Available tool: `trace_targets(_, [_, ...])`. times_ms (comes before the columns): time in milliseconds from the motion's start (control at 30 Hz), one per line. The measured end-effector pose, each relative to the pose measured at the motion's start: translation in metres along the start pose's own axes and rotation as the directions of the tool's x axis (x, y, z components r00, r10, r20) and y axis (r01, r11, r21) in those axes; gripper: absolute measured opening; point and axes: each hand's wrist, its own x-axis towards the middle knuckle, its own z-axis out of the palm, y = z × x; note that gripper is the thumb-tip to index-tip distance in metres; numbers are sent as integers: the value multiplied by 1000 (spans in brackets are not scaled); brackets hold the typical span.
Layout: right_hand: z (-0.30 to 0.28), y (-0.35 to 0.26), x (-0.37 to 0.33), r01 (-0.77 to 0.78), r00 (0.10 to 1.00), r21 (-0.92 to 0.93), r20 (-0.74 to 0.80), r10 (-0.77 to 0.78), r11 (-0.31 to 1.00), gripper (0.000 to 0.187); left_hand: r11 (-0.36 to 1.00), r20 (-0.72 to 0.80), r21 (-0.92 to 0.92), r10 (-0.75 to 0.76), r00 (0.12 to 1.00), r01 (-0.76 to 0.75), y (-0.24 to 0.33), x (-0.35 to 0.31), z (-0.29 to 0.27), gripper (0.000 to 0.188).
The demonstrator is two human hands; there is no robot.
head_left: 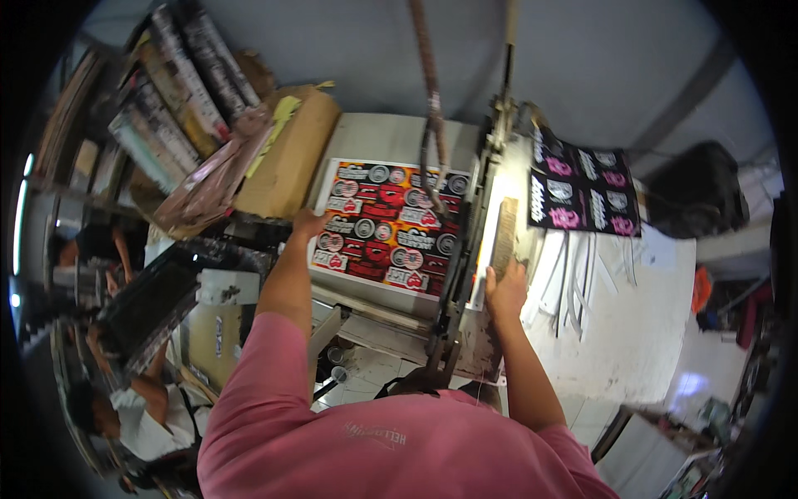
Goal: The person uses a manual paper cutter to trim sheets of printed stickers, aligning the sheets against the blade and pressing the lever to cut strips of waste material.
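A sheet printed with rows of red, black and orange sticker designs [391, 220] lies flat on the pale bed of a paper cutter [366, 133]. My left hand [309, 224] is closed at the sheet's left edge; its fingertips are small and partly hidden. Along the sheet's right side runs the cutter's long dark blade arm [465, 241], covering that edge. Just right of the arm, my right hand [508, 293] grips the near end of a worn wooden block [504, 233]. A thin white strip shows beneath that hand.
Black sheets with pink and white prints [586, 187] lie right of the cutter, beside white paper offcuts [573, 279] on a white table [640, 333]. A cardboard box [291, 150] stands at the left. A brown hanging rod [431, 83] reaches over the sheet. Two other people sit at far left.
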Motion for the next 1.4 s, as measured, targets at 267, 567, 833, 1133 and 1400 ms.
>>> trace_targets(267, [6,4,0,59,998,0,-26,-59,998,49,992,-34,-130,1,999,-6,1,-14,-5,60])
trace_targets(567, [12,15,1,75,994,-36,-71,-78,997,51,973,52,-229,-20,998,31,15,-5,-3,59])
trace_targets(833, [13,7,0,59,997,-27,-52,-60,998,56,893,264,-401,-99,959,202,-50,16,-23,32])
trace_targets(1133, [3,2,-1,-25,1000,19,3,25,1000,57,873,164,-466,-74,984,143,-36,15,-19,31])
trace_targets(1400, [7,3,-2,-42,999,74,-32,44,996,59,926,275,-287,-166,947,246,-26,34,-25,35])
